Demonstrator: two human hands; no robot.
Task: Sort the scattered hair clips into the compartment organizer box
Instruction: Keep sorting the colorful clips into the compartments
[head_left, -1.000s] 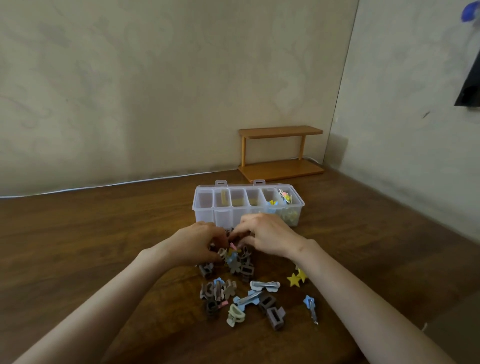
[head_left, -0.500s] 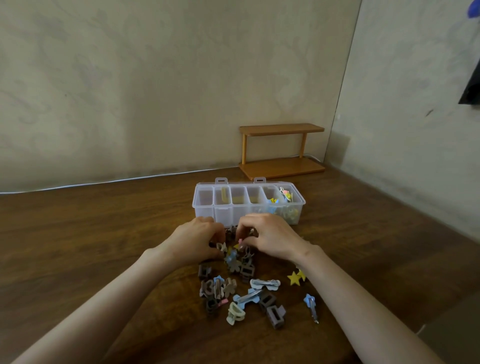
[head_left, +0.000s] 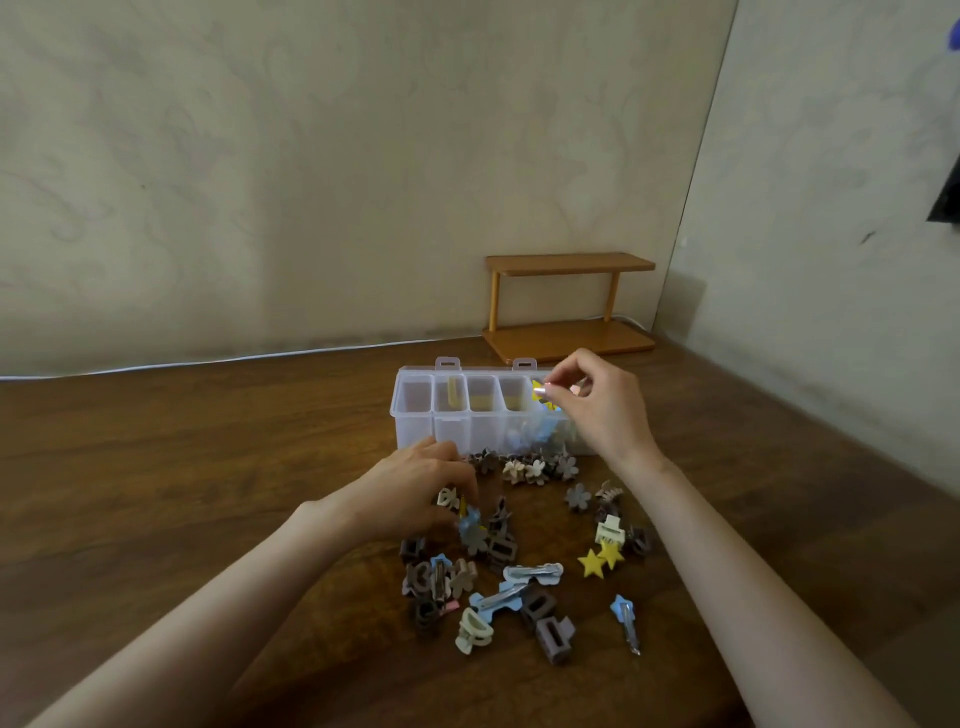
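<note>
1. My right hand (head_left: 602, 410) is raised over the right end of the box (head_left: 413, 415). Thumb and forefinger pinch a small clip (head_left: 544, 388), which hangs above the end cell, where blue and yellow pieces lie.
2. My left hand (head_left: 415, 493) is low on the table (head_left: 208, 467), with its fingers curled down into the far edge of the pile (head_left: 498, 551). I cannot tell whether they grip a clip or only touch one.
3. Status: most clips lie outside the box and the cells to the left look mostly unfilled. I judge the sort to be at an early stage.
4. Fault, wrong cell: the clip sits close to the divider. If it is let go off-centre, it may drop into the neighbouring cell or bounce off the rim onto the table.
5. Fault, box shift: the box looks like light plastic, so a knock from the wrist could slide it. The flower clips (head_left: 530, 467) just beside its front wall would scatter.
6. Fault, snagging: the claw clips in the pile look interlocked, so lifting one may drag others along and drop them.
</note>
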